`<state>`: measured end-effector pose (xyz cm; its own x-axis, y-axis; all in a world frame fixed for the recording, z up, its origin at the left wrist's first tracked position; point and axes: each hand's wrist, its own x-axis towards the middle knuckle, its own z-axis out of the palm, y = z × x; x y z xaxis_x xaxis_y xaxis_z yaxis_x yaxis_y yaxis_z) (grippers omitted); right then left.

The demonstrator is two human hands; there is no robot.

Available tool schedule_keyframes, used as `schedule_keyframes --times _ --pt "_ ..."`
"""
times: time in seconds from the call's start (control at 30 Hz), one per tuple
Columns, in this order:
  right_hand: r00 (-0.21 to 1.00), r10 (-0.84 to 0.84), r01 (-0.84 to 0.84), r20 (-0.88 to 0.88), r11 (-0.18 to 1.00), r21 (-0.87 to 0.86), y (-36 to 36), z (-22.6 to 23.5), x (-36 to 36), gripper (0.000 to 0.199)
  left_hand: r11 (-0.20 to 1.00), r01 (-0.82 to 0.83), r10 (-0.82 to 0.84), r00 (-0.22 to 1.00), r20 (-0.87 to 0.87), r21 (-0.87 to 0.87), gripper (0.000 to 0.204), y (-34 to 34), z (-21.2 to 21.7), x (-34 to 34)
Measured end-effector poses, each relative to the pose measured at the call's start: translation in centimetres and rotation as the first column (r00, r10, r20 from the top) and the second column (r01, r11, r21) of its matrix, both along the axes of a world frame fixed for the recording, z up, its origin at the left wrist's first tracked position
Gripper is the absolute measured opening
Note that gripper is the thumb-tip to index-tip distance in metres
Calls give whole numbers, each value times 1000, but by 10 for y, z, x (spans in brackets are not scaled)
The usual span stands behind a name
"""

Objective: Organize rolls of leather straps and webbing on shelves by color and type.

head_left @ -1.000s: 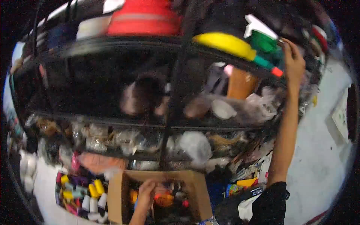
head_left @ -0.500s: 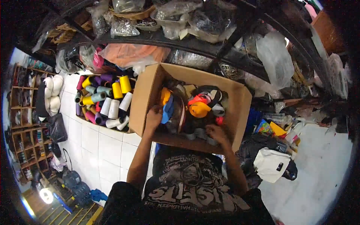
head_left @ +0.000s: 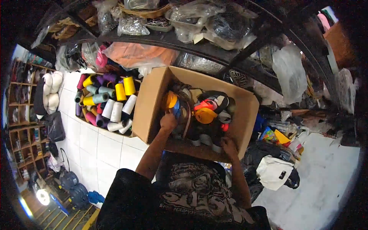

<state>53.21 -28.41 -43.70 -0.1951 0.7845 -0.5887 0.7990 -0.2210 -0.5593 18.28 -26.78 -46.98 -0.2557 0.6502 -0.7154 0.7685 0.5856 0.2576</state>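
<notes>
A cardboard box (head_left: 209, 76) stands in front of me, filled with rolls of webbing strap. My left hand (head_left: 168, 121) reaches in at the box's left side, its fingers closed on a blue strap roll (head_left: 176, 110). An orange-yellow roll (head_left: 171, 99) lies just beyond it. My right hand (head_left: 229, 148) is inside the near right corner, fingers apart, beside the end of a grey strap (head_left: 206, 140). Mid-box lie another orange-yellow roll (head_left: 206, 115), a red-orange strap (head_left: 205, 104) and dark rolls. Shadow hides the bottom of the box.
Left of the box, a carton holds several thread cones (head_left: 116, 111) on the white tiled floor (head_left: 109, 147). Beyond stands a dark shelf (head_left: 165, 39) with plastic-bagged goods. A white bag (head_left: 274, 172) lies at right. A cubbyhole rack (head_left: 28, 115) stands far left.
My left hand has moved from the box's left edge inward to the blue roll. My right hand has shifted slightly right and toward me, to the near right corner.
</notes>
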Motion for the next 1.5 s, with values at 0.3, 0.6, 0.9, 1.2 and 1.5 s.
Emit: schedule_keyframes --times 0.3,0.6,0.9,1.2,1.5 --pt "993 103 -101 -50 994 48 -11 -7 -5 30 995 58 -47 990 -131 82 65 -15 -9 9" --pt "974 -123 122 -188 992 -18 11 0 -12 27 927 -152 169 985 -22 343 75 -18 36 -10" --pt "714 -79 -42 -696 987 -155 29 42 -93 45 777 -232 235 969 73 586 53 -60 143 6" --pt "213 -574 11 -791 811 -586 36 119 -110 62 694 -641 42 489 871 327 60 -49 193 16" --pt "392 -569 247 -723 822 -514 6 131 -75 49 583 -811 202 93 975 -44 44 -56 156 62"
